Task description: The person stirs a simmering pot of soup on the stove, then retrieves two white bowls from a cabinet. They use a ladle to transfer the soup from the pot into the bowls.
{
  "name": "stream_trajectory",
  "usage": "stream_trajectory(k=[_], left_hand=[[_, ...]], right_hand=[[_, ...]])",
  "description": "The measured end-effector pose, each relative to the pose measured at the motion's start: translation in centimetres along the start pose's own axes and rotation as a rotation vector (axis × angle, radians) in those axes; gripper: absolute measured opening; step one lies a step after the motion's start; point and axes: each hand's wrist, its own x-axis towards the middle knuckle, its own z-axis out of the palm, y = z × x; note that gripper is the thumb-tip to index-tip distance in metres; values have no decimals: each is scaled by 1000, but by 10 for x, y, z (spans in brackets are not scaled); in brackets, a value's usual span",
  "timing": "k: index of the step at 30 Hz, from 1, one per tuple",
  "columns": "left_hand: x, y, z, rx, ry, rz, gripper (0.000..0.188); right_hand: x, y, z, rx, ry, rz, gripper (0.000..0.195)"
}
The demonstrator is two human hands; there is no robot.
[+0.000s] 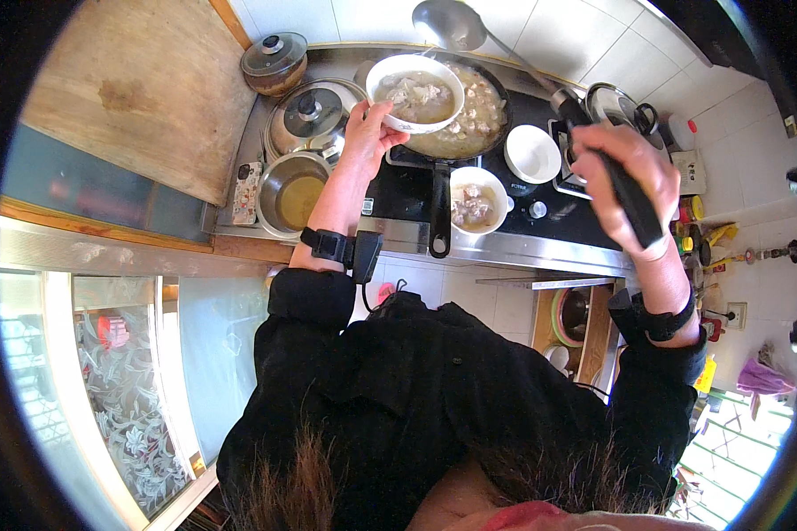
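My left hand [373, 133] grips the rim of a white bowl [415, 93] filled with broth and pale chunks, over the left side of a black frying pan [441, 206] of the same soup. In my right hand [627, 176] is the black handle of a metal ladle [450, 25], its head raised beyond the pan near the tiled wall. A second filled white bowl [478, 199] sits right of the pan's handle at the stove's front. Behind it and to the right stands another white bowl [532, 154], with no chunks visible inside.
On the left are a lidded clay pot [274, 66], a large lidded steel pot [309, 116], a steel pot of yellowish liquid [295, 196] and a phone [246, 192]. Another lidded pot [614, 106] stands on the right burner. Jars [691, 209] line the right wall.
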Motion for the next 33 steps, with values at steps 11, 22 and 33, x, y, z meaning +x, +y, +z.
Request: stream_trajectory(k=[11,22,33], left_hand=[[4,8,-5,-36,48,-39,40],[6,13,-14,80,94,-21,38],[1,1,-11,-18,130,-48,42]], right_hand=[[-35,82,48,750,482,842,27],[-55,84,50,782,418,893,27],[-15,63,24,738,399,660,27]])
